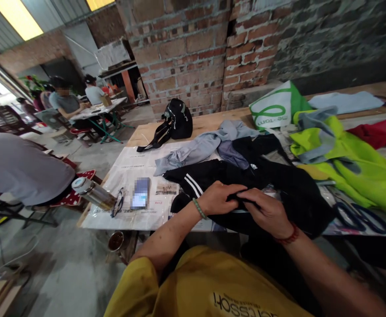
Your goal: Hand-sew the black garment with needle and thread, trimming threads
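A black garment with white stripes (213, 174) lies spread over the newspaper-covered table in front of me. My left hand (217, 198), with a green bead bracelet at the wrist, is closed on a fold of it. Close beside it, my right hand (267, 210), wearing a red bracelet, also pinches the black cloth. The fingertips of both hands nearly meet, and anything small between them is hidden. Behind the black garment lies a grey cloth (196, 152). Large dark-handled scissors (361, 218) rest to the right of my right hand.
On the table's left stand a steel-capped bottle (94, 193), glasses (118, 202) and a phone (140, 193). A black bag (180, 119) and a green-white bag (274, 108) sit at the back. Yellow-green clothing (354, 163) covers the right. A person in grey (24, 167) sits left.
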A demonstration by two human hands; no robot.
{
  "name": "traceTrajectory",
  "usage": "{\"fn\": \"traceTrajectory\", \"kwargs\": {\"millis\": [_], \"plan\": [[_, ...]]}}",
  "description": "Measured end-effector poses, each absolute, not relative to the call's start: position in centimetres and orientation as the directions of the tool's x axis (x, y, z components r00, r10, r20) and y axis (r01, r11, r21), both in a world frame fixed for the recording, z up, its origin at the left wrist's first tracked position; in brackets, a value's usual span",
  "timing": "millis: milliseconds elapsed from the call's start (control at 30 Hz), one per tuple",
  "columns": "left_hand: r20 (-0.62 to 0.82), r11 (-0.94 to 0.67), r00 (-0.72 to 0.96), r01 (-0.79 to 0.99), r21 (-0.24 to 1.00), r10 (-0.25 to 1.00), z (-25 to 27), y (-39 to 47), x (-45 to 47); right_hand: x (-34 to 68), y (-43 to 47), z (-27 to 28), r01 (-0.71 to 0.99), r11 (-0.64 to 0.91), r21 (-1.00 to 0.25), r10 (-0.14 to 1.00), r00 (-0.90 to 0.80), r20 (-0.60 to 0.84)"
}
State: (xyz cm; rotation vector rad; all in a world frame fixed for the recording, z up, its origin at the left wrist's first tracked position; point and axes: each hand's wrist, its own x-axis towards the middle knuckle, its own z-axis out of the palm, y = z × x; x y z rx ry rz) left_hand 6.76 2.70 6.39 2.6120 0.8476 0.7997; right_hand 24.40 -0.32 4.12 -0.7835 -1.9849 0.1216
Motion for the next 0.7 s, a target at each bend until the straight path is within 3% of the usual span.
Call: {"fn": "traceTrajectory", "kwargs": {"millis": [133, 267, 333, 400, 467, 700], "plan": [[0.188, -0.725, 0.708, 0.618, 0.304, 0.681, 7.8, 3.0, 7.2, 26.0, -0.6, 3.2, 0.583, 0.755, -0.301, 0.552, -0.316, 0.772], [-0.222, -0.727, 0.718, 0.684, 0.051, 0.660, 8.9, 3.2, 5.9, 26.7, -0.5, 1.0, 0.665, 0.694, -0.275, 0.588, -0.302, 0.750], [-0.303, -0.655, 0.603, 0.748, -0.106, 0.738, 8.8, 3.4, 4.9, 26.5, -0.4, -0.2, 0.680, 0.669, -0.300, 0.605, -0.264, 0.752], [-0.295, -0.546, 0.476, 0.806, -0.230, 0.828, 8.7, 3.6, 3.6, 26.3, -0.2, -1.2, 0.703, 0.623, -0.343, 0.640, -0.206, 0.741], [-0.234, -0.444, 0.389, 0.852, -0.276, 0.891, 9.1, 3.8, 2.3, 26.2, 0.1, -1.9, 0.732, 0.560, -0.389, 0.694, -0.157, 0.703], [0.176, -0.377, 0.393, 0.919, -0.117, 0.903, 11.8, 4.0, -2.1, 26.0, 2.0, -1.4, 0.844, 0.323, -0.428, 0.882, -0.104, 0.459]]}}
